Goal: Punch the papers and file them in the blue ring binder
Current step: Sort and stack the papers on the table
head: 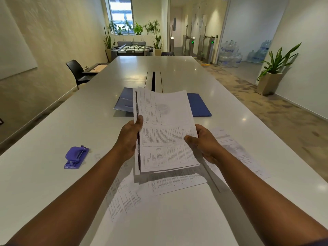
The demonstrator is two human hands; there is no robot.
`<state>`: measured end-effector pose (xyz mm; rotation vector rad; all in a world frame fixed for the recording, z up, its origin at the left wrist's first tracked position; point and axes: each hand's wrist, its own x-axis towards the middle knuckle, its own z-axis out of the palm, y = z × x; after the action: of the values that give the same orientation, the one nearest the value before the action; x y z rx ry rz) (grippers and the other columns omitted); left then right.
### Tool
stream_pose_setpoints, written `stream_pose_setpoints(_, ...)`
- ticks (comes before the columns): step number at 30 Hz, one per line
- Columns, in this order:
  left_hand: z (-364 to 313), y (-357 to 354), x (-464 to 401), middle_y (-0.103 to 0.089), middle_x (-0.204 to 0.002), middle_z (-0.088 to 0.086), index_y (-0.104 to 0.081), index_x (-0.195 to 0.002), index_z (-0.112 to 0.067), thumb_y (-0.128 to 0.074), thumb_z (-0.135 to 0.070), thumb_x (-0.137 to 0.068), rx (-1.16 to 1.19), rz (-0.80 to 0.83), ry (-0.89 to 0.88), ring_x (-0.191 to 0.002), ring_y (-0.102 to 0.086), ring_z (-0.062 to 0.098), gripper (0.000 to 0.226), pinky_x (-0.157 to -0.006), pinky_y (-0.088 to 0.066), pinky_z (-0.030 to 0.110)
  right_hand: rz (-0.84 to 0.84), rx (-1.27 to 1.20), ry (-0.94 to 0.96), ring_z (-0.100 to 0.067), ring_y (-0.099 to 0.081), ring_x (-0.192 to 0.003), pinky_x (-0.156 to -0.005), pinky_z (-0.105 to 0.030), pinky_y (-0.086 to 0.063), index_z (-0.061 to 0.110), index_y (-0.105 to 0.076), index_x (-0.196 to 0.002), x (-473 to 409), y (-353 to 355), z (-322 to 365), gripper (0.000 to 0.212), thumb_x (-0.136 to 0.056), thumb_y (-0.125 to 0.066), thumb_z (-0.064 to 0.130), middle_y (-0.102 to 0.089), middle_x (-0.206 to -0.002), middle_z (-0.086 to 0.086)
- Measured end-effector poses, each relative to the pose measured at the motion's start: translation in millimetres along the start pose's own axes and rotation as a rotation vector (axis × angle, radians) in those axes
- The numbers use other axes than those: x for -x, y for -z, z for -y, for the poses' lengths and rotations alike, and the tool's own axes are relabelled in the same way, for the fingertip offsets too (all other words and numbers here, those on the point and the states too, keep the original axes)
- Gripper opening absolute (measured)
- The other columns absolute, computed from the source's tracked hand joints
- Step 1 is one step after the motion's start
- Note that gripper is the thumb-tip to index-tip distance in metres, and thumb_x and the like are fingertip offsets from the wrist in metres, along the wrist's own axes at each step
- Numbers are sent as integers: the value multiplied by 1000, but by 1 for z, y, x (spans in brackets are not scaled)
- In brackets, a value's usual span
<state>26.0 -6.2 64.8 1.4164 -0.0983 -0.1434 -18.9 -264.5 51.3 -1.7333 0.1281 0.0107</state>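
Our fingers curl round the stack of papers (165,132) at mid-frame, left hand (129,137) pinching its left edge, right hand (204,142) its right. Loose sheets (159,185) lie beneath; unevenly squared, they could punch crooked. The hole punch (76,157) waits lower left, the blue ring binder (198,105) open beyond.

Paper stack (165,132): white, dense grey print, dark stripe along left edge. Ring binder (198,105): blue (inner cover paler). Hole punch (76,157): purple. Table (53,139): plain white. Chair (77,71): black.
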Motion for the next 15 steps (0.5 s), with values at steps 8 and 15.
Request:
stream_pose_setpoints(8, -3, 1, -1, -77, -105, -7, -66, -110, -21, -63, -25, -98, -105, -127, -126, -95, -76, 16, 14, -83, -61, 38, -37, -35, 58, -26, -70, -106, -92, -51, -56, 24, -69, -111, 2, 0, 12, 29, -95, -63, 1, -75, -114, 5)
stream_pose_setpoints(15, -18, -1, -3, -75, -115, -4, -66, -113, -26, -61, -23, -99, -81, -103, -196, -103, -73, 21, 15, -88, -60, 43, -52, -76, 146, -23, -70, -105, -87, -44, -58, 19, -65, -117, -1, 5, 30, 30, -93, -66, 2, -75, -113, 6)
